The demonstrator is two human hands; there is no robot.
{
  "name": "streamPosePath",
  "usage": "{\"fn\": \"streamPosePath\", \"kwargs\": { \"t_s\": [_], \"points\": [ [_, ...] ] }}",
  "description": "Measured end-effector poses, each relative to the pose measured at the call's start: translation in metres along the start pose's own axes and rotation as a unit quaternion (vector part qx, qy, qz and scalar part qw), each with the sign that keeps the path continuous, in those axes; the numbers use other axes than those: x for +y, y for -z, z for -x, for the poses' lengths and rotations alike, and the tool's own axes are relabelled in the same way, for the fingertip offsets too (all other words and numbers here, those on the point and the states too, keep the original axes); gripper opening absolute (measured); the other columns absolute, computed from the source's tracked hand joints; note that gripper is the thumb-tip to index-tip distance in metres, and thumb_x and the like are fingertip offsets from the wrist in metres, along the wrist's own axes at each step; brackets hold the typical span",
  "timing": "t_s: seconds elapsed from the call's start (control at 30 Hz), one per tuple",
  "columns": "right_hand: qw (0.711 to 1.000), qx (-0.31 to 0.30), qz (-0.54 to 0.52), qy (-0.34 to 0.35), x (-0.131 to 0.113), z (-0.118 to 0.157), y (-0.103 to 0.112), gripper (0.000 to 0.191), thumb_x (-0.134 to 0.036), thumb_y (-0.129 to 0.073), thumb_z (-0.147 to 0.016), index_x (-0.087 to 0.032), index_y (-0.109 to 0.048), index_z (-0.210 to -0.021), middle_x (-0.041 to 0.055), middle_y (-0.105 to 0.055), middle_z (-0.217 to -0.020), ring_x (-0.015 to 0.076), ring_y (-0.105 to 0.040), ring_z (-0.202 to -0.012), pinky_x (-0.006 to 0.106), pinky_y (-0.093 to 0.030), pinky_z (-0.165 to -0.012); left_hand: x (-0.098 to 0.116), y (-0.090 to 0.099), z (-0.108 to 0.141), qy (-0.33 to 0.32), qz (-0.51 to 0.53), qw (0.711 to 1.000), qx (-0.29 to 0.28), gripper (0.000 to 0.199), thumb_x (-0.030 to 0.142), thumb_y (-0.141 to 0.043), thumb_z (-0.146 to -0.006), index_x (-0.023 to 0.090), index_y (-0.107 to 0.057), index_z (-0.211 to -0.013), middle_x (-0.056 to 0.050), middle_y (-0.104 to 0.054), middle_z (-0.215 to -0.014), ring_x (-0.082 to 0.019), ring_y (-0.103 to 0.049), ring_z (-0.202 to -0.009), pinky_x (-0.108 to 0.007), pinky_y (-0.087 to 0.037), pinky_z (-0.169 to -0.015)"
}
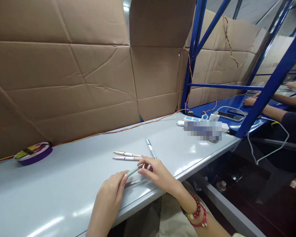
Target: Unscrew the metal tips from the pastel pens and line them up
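Observation:
A pale green pen [132, 171] is held between my two hands above the front edge of the table. My left hand [111, 192] is closed around its left end. The fingers of my right hand [156, 171] pinch the other end, where a metallic part shows. Just behind my hands, a cream and white pen [128, 154] and a pink and white pen [127, 158] lie side by side. A light blue pen [151, 148] lies slanted beyond my right hand, its near end close to my fingers.
A purple round box [34, 154] stands at the left by the cardboard wall [88, 75]. Thin wires [108, 132] run along the table's back edge. At the right are a power strip [192, 119], a blurred object [202, 131] and a blue frame post [268, 89]; another person's arms [271, 110] rest beyond.

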State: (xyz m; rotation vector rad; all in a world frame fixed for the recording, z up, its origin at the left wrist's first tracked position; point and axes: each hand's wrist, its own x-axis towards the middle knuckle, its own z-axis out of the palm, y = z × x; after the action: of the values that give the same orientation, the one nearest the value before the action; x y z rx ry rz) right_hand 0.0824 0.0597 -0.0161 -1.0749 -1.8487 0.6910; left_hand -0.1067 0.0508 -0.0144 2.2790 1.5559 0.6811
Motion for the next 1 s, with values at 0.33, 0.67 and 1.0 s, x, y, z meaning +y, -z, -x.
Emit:
{"fn": "streamPosePath", "kwargs": {
  "t_s": [0.33, 0.67, 1.0],
  "points": [
    [0.995, 0.004, 0.098, -0.011, -0.001, 0.001, -0.006, 0.043, -0.036, -0.039, -0.093, -0.018, -0.041, -0.053, -0.0048, -0.036, -0.050, 0.0091, -0.033, -0.049, 0.024, -0.024, -0.049, 0.005, 0.003, 0.003, 0.013, -0.023, 0.999, -0.039, 0.025, 0.043, -0.035, -0.090, 0.026, -0.054, -0.087, -0.001, -0.064, -0.082, -0.020, -0.058, -0.077, -0.032, -0.045, -0.069],
    [0.997, -0.016, 0.074, -0.007, -0.001, 0.002, -0.003, 0.025, -0.043, -0.049, -0.089, -0.019, -0.054, -0.084, -0.0011, -0.056, -0.072, 0.0116, -0.047, -0.060, 0.023, -0.034, -0.056, -0.005, -0.003, -0.003, -0.042, -0.065, 0.997, 0.015, 0.034, 0.030, -0.027, -0.091, 0.024, -0.059, -0.081, -0.003, -0.064, -0.085, -0.022, -0.056, -0.085, -0.039, -0.042, -0.078],
    [1.000, -0.010, 0.015, -0.017, -0.002, 0.005, -0.002, 0.012, -0.028, -0.051, -0.089, -0.020, -0.054, -0.080, -0.0036, -0.055, -0.069, 0.0104, -0.048, -0.060, 0.021, -0.034, -0.055, 0.008, 0.003, 0.002, 0.006, -0.054, 0.998, -0.019, 0.034, 0.037, -0.022, -0.094, 0.025, -0.051, -0.082, 0.001, -0.062, -0.080, -0.019, -0.058, -0.073, -0.032, -0.042, -0.069]
  ]
}}
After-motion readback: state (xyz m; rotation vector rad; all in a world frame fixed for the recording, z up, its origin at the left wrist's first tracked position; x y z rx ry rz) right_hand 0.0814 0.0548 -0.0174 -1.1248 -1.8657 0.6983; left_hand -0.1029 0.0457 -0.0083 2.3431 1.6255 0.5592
